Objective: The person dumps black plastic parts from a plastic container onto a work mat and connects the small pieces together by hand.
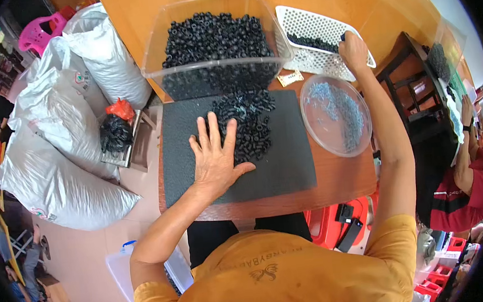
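My left hand (214,153) lies flat with fingers spread on a dark grey mat (276,165), its fingertips touching a pile of small black ring-shaped parts (250,122). My right hand (352,48) reaches far out to a white perforated tray (311,26) holding a row of the same black parts; its fingers curl over them at the tray's near edge, and whether it grips any is hidden. A clear plastic bin (212,68) full of black rings stands behind the mat. A round clear bowl (335,115) with small blue-grey pieces sits at the right.
The brown table (340,183) carries everything. Large white sacks (64,136) and a bag of black parts (115,132) stand on the floor at left. Another person in a red shirt (466,190) sits at right beside a dark wooden stand (412,81). Red crates (333,229) lie under the table.
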The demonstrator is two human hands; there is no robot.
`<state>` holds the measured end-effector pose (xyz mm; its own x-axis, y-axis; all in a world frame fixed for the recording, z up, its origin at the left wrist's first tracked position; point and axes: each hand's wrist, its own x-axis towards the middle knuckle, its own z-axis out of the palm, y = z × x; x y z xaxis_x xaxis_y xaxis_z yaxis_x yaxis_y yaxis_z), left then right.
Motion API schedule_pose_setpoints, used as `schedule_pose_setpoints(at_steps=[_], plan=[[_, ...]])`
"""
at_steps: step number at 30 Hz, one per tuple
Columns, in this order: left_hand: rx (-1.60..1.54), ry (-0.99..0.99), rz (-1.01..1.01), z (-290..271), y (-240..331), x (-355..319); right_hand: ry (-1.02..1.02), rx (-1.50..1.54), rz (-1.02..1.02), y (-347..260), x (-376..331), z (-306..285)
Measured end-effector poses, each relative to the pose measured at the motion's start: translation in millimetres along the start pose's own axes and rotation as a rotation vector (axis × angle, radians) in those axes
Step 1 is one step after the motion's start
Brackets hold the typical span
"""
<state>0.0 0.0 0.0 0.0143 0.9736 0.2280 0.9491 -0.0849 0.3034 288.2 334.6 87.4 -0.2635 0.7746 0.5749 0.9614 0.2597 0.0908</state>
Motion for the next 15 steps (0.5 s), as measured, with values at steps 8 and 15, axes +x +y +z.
schedule_pose_setpoints(at_steps=[8, 15], plan=[[0.019, -0.008, 0.129, -6, 0, 9, 0.172, 0.691, -0.161, -117, -50, -65], [-0.007, 0.054, 0.170, -12, 1, 11, -0.245, 0.724, -0.519, -211, -9, -86]])
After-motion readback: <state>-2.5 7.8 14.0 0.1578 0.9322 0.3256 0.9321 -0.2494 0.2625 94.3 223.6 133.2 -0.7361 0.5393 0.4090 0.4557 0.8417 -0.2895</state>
